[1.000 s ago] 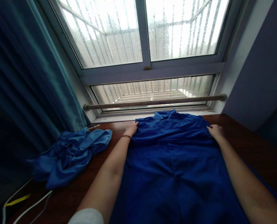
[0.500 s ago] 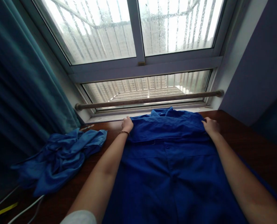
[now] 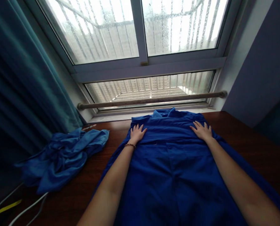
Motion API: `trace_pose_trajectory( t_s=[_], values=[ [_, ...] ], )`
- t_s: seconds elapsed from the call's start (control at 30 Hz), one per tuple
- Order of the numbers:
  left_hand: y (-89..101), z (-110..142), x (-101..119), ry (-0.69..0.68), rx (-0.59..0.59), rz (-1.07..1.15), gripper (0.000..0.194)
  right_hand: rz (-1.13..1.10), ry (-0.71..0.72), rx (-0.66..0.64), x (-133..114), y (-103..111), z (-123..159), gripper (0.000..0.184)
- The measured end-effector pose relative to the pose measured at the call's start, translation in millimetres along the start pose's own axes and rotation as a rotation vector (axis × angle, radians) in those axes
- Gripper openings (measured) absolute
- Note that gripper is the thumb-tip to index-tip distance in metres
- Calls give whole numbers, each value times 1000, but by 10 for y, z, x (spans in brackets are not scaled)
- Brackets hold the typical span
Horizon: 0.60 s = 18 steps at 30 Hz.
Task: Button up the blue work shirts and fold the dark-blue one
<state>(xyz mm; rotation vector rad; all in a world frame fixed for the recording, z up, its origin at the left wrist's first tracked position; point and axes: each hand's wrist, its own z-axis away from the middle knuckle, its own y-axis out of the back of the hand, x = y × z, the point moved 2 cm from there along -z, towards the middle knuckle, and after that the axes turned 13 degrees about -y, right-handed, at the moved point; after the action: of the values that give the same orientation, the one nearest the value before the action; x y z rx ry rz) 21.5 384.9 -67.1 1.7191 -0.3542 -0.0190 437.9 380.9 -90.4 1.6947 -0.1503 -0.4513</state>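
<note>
A dark blue coverall (image 3: 154, 175) lies spread on the brown wooden surface, its collar (image 3: 164, 112) at the window end and a button visible on the middle seam. My left hand (image 3: 137, 134) rests flat on the fabric near the upper left edge, fingers spread. On the upper right part, my right hand (image 3: 202, 130) lies with its fingers apart, pressing lightly on the cloth. Neither hand grips anything. The lower part of the garment runs out of the bottom of the view.
A crumpled lighter blue cloth (image 3: 66, 160) lies to the left, below the teal curtain (image 3: 36, 69). White cables (image 3: 29, 208) and a yellow strip (image 3: 8, 207) are at lower left. A rail (image 3: 149, 101) crosses before the window; a wall stands at right.
Both hands have let go of the garment's upper side edges and moved inward onto the cloth, fingers now spread flat. The upper side edges of the garment have settled down onto the surface.
</note>
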Motion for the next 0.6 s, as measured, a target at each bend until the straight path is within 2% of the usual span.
trace_pose_trajectory(
  t_s=[0.07,0.17,0.23,0.3,0.43,0.6],
  values=[
    [58,3,-123,93,75,74,60,-26,-39,61,62,-12,-20,65],
    [146,41,-213,299,293,274,61,-102,-212,219,145,45,-46,79],
    [206,63,-248,396,371,382,57,-173,-315,250,215,110,-98,88],
    [287,52,-292,436,357,466,47,-301,-381,171,289,186,-202,85],
    [507,-60,-402,488,276,718,32,-646,-521,-107,372,366,-468,59],
    [683,-231,-422,514,215,993,26,-855,-467,-394,231,591,-662,31]
  ],
)
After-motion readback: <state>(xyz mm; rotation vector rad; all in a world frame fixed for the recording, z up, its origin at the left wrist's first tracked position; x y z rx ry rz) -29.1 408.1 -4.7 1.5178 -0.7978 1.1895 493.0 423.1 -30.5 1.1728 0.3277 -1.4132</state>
